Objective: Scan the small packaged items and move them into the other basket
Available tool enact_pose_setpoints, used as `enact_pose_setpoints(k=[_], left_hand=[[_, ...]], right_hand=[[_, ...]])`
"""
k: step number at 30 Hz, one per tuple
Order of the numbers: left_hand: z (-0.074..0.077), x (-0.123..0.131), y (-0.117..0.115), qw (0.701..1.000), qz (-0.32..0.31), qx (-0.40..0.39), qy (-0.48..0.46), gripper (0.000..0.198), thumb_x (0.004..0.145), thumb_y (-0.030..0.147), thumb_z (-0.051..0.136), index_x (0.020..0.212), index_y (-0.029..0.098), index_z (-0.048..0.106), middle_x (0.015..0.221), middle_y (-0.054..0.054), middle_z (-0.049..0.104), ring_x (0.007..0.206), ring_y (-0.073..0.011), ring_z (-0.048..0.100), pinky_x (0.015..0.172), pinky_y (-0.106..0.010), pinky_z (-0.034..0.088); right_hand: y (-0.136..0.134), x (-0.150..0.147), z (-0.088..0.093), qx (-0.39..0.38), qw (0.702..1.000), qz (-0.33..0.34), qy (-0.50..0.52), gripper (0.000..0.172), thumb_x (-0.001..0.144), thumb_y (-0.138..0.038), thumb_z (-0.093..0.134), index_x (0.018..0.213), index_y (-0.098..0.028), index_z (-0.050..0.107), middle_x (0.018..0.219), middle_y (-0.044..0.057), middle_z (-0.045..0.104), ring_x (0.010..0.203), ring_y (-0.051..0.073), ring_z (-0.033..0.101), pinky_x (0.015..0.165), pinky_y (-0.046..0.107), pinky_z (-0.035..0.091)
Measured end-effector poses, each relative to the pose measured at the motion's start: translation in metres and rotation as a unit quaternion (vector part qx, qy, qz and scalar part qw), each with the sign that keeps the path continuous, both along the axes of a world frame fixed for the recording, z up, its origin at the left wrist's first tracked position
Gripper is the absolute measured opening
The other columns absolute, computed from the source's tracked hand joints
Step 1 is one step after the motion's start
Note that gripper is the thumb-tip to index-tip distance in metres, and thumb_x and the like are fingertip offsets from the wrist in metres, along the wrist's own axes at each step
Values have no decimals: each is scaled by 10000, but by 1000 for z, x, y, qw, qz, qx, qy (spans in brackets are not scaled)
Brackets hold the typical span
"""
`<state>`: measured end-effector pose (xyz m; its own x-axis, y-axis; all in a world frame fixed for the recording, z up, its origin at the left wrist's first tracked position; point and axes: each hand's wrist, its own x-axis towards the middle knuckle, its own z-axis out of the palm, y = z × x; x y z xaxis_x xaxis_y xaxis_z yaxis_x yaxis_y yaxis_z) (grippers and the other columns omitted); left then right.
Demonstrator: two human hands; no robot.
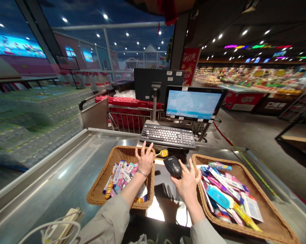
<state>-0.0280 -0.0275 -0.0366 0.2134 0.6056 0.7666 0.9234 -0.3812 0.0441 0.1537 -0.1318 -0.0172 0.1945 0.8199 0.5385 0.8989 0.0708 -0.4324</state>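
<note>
Left hand (145, 160): fingers fanned, holding a small yellow-wrapped lollipop on a thin stick (164, 153) by the stick end; exact finger contact on stick too small to tell. Candy head sticks out just right of those fingers. Right hand (187, 179): fingers and thumb closed around a black plastic handheld scanner (172, 166), its head tipped up-left toward the lollipop, near but apart. Grip part hidden by palm.

Below left fingers: brown woven rectangular basket (122, 153), colorful wrapped sweets inside, hand over its right rim. Thin metallic bracelet (142, 173) on left wrist. Just right of right fingers: 2nd, larger brown woven basket (257, 186), packed with bright mixed packages, incl. 1 blue oval one (218, 196). Beyond both hands' fingertips: black keyboard with pale-marked keys (168, 135); behind it 2 screens, 1 lit light-blue screen (193, 103) and 1 black monitor seen from behind (145, 81). Left of left fingers: shiny stainless-steel counter (74, 169).
</note>
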Motion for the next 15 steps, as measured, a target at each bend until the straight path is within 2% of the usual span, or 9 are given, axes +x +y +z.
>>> enact_pose_setpoints(k=[12, 15], left_hand=[[7, 6, 1, 1000, -10, -10, -5, 214, 928, 332, 527, 789, 242, 663, 1405, -16, 555, 1415, -319, 330, 1153, -645, -2], [9, 7, 1, 1000, -12, -15, -5, 224, 931, 343, 522, 790, 244, 665, 1413, -15, 546, 1423, -314, 317, 1156, -639, -8]], right_hand=[[-2, 2, 2, 4, 1000, 12, -5, 185, 726, -277, 646, 891, -298, 727, 1187, -17, 684, 1385, 324, 312, 1098, 619, 66], [-2, 3, 2, 3, 1000, 15, -5, 155, 729, -276, 635, 854, -286, 727, 1197, -9, 679, 1384, 334, 308, 1092, 623, 73]])
